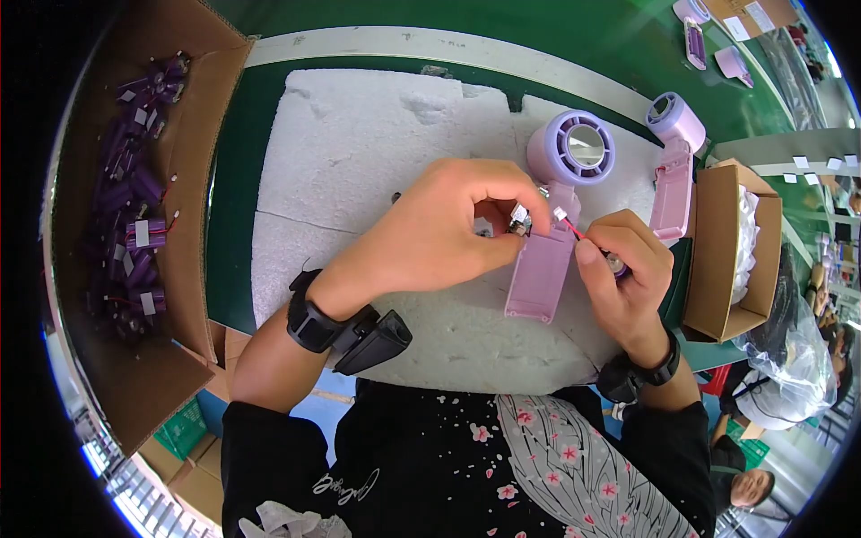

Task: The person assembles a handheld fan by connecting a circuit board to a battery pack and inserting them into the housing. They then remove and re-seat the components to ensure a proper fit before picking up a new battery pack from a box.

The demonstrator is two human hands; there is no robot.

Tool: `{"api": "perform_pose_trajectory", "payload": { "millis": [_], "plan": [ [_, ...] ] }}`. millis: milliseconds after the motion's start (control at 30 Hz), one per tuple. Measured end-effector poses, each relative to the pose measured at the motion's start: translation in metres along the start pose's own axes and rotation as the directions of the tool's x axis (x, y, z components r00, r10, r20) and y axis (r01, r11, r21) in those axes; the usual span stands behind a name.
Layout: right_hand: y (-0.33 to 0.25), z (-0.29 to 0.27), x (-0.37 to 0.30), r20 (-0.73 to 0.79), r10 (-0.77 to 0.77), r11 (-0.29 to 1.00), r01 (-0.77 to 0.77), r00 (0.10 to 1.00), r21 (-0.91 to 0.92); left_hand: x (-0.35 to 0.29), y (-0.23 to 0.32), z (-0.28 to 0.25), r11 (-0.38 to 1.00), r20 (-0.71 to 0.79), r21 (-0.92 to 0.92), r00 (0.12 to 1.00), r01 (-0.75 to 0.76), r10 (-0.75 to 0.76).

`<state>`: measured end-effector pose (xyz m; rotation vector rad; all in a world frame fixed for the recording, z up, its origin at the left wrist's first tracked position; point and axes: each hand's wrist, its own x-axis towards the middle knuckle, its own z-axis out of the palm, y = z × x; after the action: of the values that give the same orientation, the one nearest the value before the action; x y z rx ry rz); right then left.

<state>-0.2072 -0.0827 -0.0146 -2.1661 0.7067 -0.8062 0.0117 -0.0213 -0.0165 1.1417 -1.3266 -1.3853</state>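
Observation:
A handheld fan with a lilac round head (571, 148) and an opened pink handle shell (541, 278) lies on the white foam sheet (350, 134). My left hand (430, 233) is beside the neck of the fan, its thumb and index finger pinching a small circuit board (518, 221). In my right hand (637, 273), over the shell's right side, is a small cylindrical battery (616, 263), mostly hidden by the fingers. Its red wire (576, 230) runs toward the left hand and ends in a white plug (560, 214) near the board.
On the left, a cardboard box (224, 117) holds several purple batteries (139, 184) with wires. A second opened fan (674, 179) lies at the right, near a smaller carton (704, 296) with white contents. More fan parts (695, 40) lie on the green bench (502, 27). Another person (749, 489) is at lower right.

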Motion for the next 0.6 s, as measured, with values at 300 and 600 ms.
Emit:
{"api": "perform_pose_trajectory", "payload": {
  "millis": [300,600],
  "plan": [
    [0.0019,0.0038,0.0068,-0.027,-0.154,0.981,0.149,0.988,-0.124,0.0021,0.0062,-0.0052,0.987,0.07,-0.085,0.989,0.135,-0.129],
    [0.0055,0.0101,0.0042,-0.004,-0.189,0.944,0.18,0.982,-0.277,0.0004,0.0013,-0.0015,0.974,0.042,-0.143,0.984,0.175,-0.17]
  ]
}}
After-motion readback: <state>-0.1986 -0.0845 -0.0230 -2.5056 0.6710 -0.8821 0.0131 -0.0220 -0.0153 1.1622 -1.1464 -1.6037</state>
